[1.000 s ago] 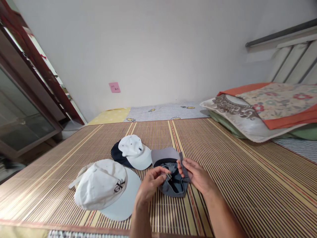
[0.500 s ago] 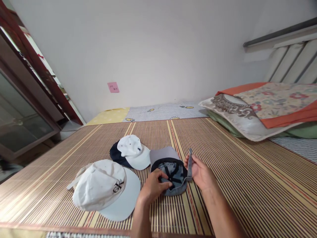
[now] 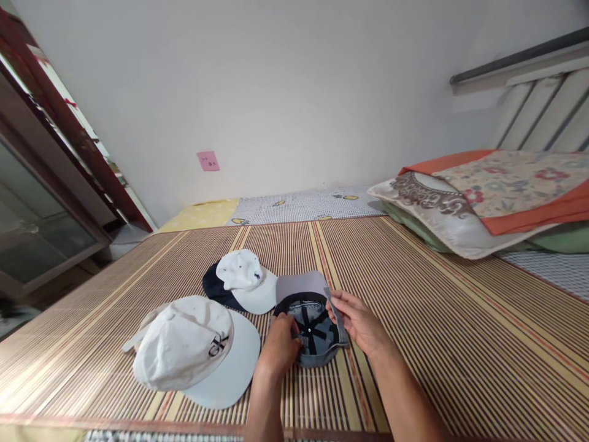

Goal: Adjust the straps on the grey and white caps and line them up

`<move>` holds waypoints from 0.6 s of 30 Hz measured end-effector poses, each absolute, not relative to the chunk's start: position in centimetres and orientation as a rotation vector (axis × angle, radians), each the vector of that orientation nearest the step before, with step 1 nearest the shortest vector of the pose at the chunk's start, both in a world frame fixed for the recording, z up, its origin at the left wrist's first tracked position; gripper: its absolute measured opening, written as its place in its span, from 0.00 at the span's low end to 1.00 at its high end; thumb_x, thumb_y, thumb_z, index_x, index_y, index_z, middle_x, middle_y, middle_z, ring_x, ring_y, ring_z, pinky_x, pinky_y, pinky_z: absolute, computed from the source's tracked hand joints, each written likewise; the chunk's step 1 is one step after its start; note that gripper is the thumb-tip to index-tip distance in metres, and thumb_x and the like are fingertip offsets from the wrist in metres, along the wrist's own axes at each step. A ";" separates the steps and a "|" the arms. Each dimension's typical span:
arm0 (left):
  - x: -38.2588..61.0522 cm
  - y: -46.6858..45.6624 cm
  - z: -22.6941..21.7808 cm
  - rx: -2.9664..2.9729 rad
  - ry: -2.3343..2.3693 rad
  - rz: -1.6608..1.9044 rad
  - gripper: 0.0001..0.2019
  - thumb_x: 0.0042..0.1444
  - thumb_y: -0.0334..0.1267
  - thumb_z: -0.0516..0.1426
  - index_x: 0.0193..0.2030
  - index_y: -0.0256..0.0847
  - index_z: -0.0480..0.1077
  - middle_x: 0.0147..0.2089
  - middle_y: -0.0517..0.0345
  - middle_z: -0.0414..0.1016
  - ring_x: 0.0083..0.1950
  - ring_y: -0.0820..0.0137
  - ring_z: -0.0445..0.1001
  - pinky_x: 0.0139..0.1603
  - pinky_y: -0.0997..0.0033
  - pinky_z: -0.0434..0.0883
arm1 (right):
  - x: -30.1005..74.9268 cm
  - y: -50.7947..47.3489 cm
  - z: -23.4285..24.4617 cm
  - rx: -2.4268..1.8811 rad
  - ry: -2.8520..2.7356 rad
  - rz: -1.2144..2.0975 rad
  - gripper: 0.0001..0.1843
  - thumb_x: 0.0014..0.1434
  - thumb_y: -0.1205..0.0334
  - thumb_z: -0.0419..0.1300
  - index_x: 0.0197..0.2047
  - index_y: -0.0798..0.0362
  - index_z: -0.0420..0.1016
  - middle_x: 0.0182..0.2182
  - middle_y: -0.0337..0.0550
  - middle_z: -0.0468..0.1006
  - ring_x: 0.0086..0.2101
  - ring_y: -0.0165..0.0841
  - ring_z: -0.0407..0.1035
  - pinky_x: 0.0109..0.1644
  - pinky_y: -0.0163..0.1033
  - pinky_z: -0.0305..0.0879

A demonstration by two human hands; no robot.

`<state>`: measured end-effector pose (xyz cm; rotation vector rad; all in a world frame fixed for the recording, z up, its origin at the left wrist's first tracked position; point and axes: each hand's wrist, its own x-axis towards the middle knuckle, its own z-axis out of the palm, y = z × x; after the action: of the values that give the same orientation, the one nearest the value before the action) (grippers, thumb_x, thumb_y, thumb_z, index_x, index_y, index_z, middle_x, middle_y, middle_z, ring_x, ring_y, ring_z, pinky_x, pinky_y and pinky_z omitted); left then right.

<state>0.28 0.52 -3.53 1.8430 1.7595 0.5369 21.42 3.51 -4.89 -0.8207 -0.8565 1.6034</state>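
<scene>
**Grey cap upturned, strap end in the right hand**

A striped bamboo mat [image 3: 414,288] covers the bed, with stacked pillows [image 3: 483,202] at its far right. On the mat lie three more caps: a large white cap [image 3: 193,350] nearest on the left and, beyond it, a small white cap [image 3: 242,279] resting on a dark navy cap [image 3: 216,288]; all three sit crown up, apart from the hands.

Just right of them the grey cap [image 3: 313,325] lies upside down, brim pointing away, its dark inner seams showing. It rests on the mat between the two hands. The left hand [image 3: 280,347] has its fingers curled over the near rim on the left side, pressed onto the fabric. The right hand [image 3: 359,319] has its fingers closed on the grey strap [image 3: 335,310] that rises from the cap's right rim, thumb and forefinger pinching it.

By my reading, the work on this cap is midway: the strap's loose end is in hand and not yet drawn flat or fastened, and whether it passes through a buckle is too small to tell. The other caps look untouched
</scene>
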 end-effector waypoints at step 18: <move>-0.7 0.7 -3.8 1.768 1.440 0.730 0.04 0.53 0.32 0.58 0.33 0.41 0.76 0.37 0.56 0.78 0.44 0.61 0.73 0.47 0.65 0.65 | 20.2 3.3 -5.4 -0.869 -1.044 1.605 0.27 0.49 0.44 0.77 0.44 0.51 0.79 0.33 0.40 0.84 0.31 0.32 0.77 0.40 0.38 0.72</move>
<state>-0.70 0.71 -3.80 1.7677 1.4404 0.7299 20.15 3.33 -5.36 -0.8687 -1.0440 1.6054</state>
